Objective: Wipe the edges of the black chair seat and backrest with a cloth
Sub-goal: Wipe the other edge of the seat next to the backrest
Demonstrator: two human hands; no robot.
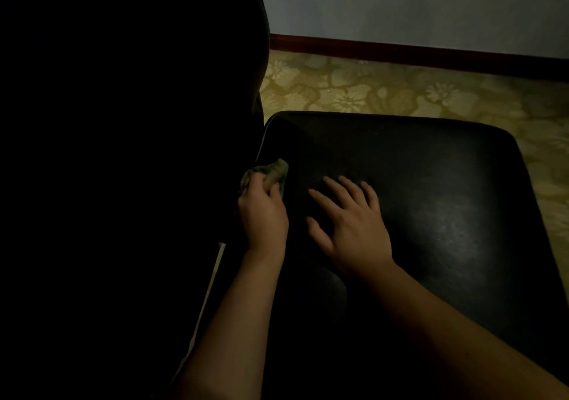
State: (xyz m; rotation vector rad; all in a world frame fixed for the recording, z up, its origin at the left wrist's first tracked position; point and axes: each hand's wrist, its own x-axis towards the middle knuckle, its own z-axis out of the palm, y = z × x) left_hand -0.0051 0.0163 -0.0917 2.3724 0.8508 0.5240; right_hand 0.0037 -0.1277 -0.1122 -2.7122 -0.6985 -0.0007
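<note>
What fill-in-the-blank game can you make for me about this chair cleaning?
1. The left hand grips the cloth, whose colour is ____.
2. The right hand rests with spread fingers on the seat and holds ____.
3. The floor beside the chair shows a pattern of ____.

Missing words: green; nothing; flowers.

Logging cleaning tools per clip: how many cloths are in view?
1: a greenish cloth gripped in the left hand at the edge of the seat beside the backrest. The dark backrest area could hide others.
</note>
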